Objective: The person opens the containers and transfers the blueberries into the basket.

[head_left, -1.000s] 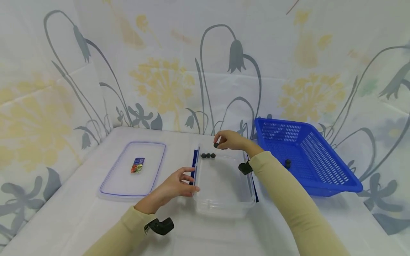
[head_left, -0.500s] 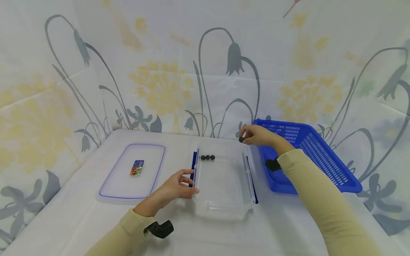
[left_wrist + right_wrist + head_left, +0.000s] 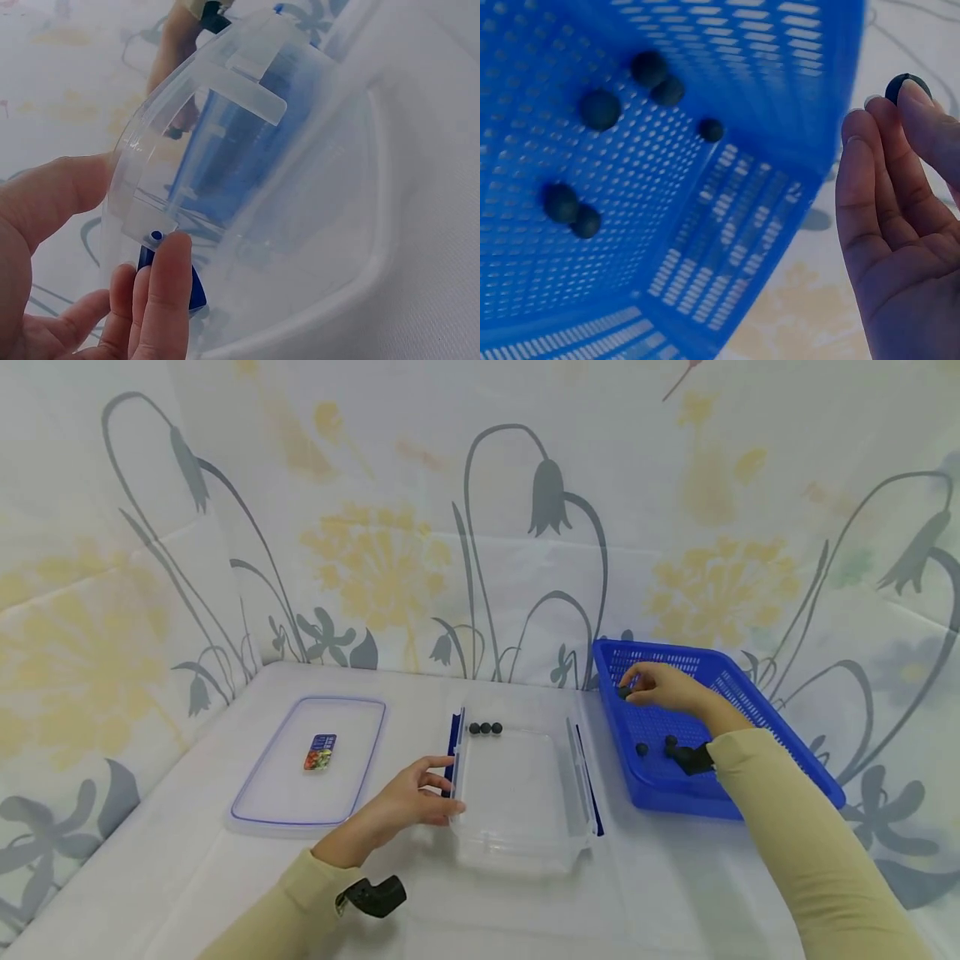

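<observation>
My right hand (image 3: 660, 687) pinches a small dark ball (image 3: 909, 88) between thumb and fingertips. In the head view it hovers over the far left part of the blue plastic basket (image 3: 637, 793). Several similar dark balls (image 3: 600, 109) lie on the basket floor. With thumb and fingers, my left hand (image 3: 416, 793) grips the left rim of the clear plastic container (image 3: 517, 785), by its blue side latch (image 3: 196, 292). A row of three dark balls (image 3: 486, 728) sits at the container's far left end. My right forearm hides part of the basket.
A clear lid (image 3: 277, 793) with a blue edge and a colourful label (image 3: 320, 752) lies left on the white-covered table (image 3: 465, 927). A flower-printed cloth (image 3: 375, 468) hangs behind. The basket stands close to the container's right side.
My right hand has moved right with the dark ball, from above the container to over the basket. My left hand keeps its grip on the rim.
</observation>
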